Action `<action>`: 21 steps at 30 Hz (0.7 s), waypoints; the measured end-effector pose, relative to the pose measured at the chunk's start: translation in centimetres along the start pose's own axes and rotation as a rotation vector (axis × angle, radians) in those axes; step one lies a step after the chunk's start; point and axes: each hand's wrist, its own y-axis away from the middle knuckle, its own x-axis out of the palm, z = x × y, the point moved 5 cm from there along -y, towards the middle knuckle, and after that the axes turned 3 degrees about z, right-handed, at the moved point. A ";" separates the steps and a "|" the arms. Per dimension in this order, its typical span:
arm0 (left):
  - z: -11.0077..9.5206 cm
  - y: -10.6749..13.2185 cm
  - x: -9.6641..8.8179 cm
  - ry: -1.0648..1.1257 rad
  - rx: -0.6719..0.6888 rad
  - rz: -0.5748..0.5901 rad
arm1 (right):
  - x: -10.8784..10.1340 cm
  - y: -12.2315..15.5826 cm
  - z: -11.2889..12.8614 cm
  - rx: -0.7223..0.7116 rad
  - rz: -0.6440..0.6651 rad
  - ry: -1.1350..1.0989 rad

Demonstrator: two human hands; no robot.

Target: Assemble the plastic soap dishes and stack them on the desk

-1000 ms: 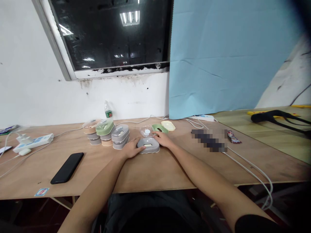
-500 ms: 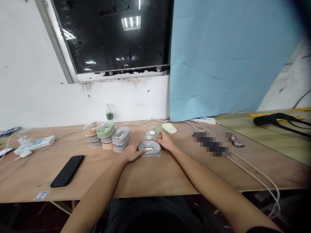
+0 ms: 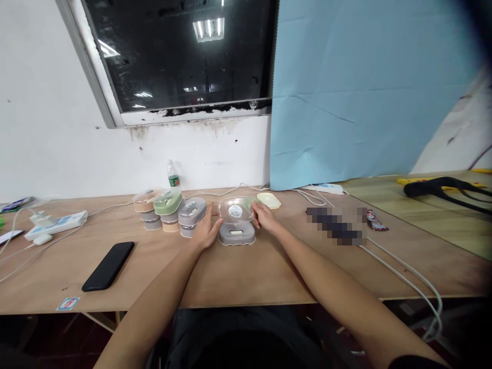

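A grey oval box base [image 3: 237,234] lies on the wooden table [image 3: 238,277] in front of me. A clear plastic lid [image 3: 235,209] with a white round sticker hovers just above it, tilted toward me. My right hand [image 3: 263,217] pinches the lid's right edge. My left hand [image 3: 205,230] has its fingers against the lid's left edge and rests beside the base. Left of my hands stand stacked closed boxes in grey [image 3: 191,215], green [image 3: 167,203] and tan [image 3: 144,201].
A cream lid [image 3: 269,200] and a green piece lie behind the right hand. A black phone [image 3: 108,265] lies at left, with a power strip [image 3: 56,224] and cables beyond. A small bottle [image 3: 172,178] stands by the wall. White cables run at right.
My right hand picked up the clear lid from behind the grey base and brought it over the base. My left hand shifted from the base to the lid's left edge.
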 end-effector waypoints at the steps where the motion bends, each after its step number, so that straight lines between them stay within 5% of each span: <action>1: -0.1 0.0 -0.1 -0.006 0.000 -0.003 | 0.5 -0.1 -0.1 0.024 0.062 -0.026; 4: -0.3 0.0 -0.3 -0.036 0.018 0.009 | 1.0 0.0 0.0 0.043 0.138 -0.006; 8: -0.2 0.0 0.1 -0.061 0.018 0.038 | -0.3 0.3 0.5 -0.035 0.007 0.305; 11: 0.4 -0.2 1.0 -0.064 -0.025 0.091 | -0.7 0.2 -0.8 0.070 0.081 0.470; 14: 0.8 -0.3 1.9 -0.061 -0.015 0.173 | -0.5 0.1 -2.5 0.188 0.225 0.474; 21: 0.9 -0.4 2.2 -0.103 -0.008 0.236 | -0.1 0.0 -3.3 0.265 0.279 0.342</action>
